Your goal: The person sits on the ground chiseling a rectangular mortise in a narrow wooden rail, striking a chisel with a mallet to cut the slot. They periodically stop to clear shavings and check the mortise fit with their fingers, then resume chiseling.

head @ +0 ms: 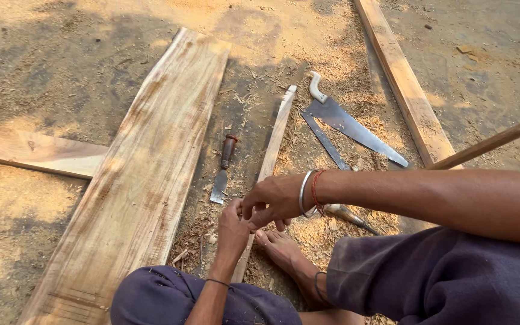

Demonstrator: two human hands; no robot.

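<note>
My left hand (232, 232) and my right hand (274, 200) meet just above a thin wooden strip (274, 141) that runs away from me over the sawdust. The fingers of both hands are curled together; whether they pinch something small I cannot tell. My right wrist wears a metal bangle and a red thread. My bare foot (282, 250) rests on the ground beside the strip. A chisel with a dark wooden handle (223, 168) lies just left of the strip.
A wide plank (145, 162) lies on the left, with another board (31, 150) beneath it. A handsaw with a white handle (350, 125) and a narrow blade (325, 141) lie to the right. A long batten (404, 84) and a stick (489, 144) are at right.
</note>
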